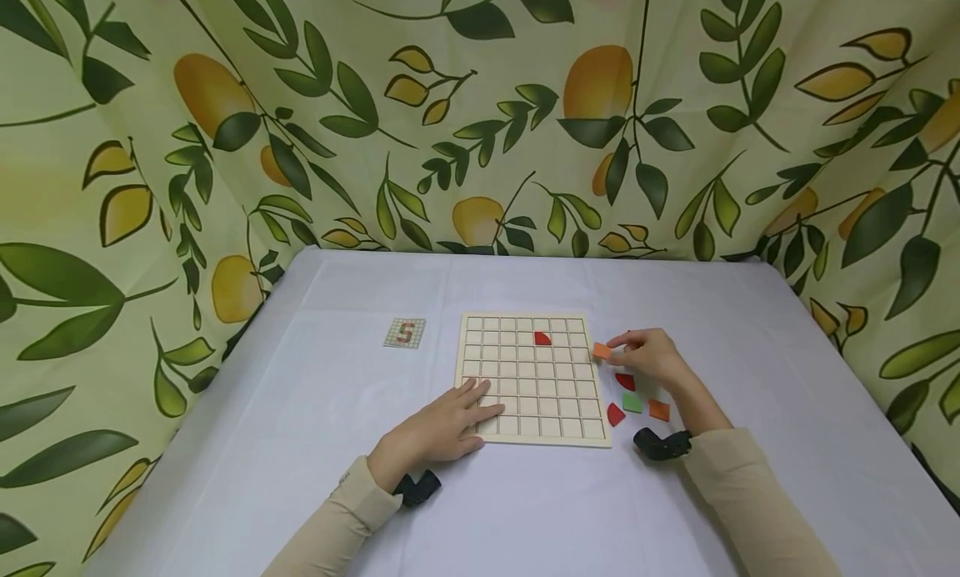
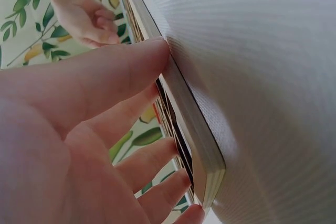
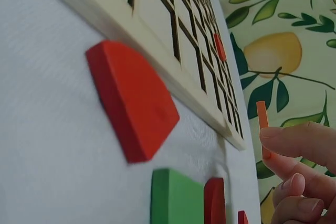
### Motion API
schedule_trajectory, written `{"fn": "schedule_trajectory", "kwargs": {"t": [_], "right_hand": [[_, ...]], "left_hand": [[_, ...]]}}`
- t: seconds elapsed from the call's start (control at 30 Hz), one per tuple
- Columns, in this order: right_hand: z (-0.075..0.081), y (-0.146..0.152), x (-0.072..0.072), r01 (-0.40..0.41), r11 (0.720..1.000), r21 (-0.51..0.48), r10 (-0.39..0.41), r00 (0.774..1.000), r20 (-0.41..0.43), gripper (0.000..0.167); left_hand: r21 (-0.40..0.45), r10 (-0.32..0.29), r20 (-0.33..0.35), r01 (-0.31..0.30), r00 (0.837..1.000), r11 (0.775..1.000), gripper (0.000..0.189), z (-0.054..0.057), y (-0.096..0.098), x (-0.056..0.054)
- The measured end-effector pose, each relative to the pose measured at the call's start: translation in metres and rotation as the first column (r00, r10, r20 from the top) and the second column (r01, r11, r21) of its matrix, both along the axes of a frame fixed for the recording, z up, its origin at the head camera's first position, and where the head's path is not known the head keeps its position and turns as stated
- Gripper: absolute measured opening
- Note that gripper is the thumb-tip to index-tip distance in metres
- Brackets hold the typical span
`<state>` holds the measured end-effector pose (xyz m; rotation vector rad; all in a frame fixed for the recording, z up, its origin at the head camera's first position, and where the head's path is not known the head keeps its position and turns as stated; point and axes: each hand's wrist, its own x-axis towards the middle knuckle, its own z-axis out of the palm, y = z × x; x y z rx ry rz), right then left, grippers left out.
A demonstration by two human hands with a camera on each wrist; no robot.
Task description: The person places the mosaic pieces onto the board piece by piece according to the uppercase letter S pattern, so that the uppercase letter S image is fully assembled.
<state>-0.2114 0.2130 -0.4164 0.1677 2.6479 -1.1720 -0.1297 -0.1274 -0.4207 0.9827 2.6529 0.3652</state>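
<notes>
A wooden grid board [image 1: 536,385] lies flat on the white table, with one red quarter-circle piece [image 1: 542,338] in a cell of its upper rows. My left hand [image 1: 450,423] rests on the board's lower left corner, fingers spread; in the left wrist view the thumb [image 2: 131,59] touches the board's edge. Just past the board's right edge my right hand [image 1: 651,353] pinches an orange square tile [image 1: 602,351] between thumb and fingertips. The right wrist view shows that tile [image 3: 263,129] edge-on, held above the table.
Right of the board lie a green square [image 1: 632,403], another orange square [image 1: 659,410] and red quarter-circle pieces [image 1: 616,414]. A small card [image 1: 405,333] with a red S-like figure on a grid lies left of the board. A leaf-patterned curtain [image 1: 480,127] surrounds the table.
</notes>
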Motion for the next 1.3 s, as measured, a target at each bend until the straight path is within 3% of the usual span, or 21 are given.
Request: {"fn": "schedule_trajectory", "kwargs": {"t": [0.7,1.3], "right_hand": [[0.005,-0.029,-0.01,-0.006,0.999,-0.05,0.006,1.0,0.013,0.038],[0.0,-0.047,-0.019,-0.079,0.992,-0.094,0.076,0.997,-0.034,0.035]], "left_hand": [[-0.002,0.007,-0.011,-0.007,1.0,1.0,0.051,0.0,0.0,0.0],[-0.005,0.004,0.009,-0.003,1.0,1.0,0.051,-0.001,-0.001,0.0]]}}
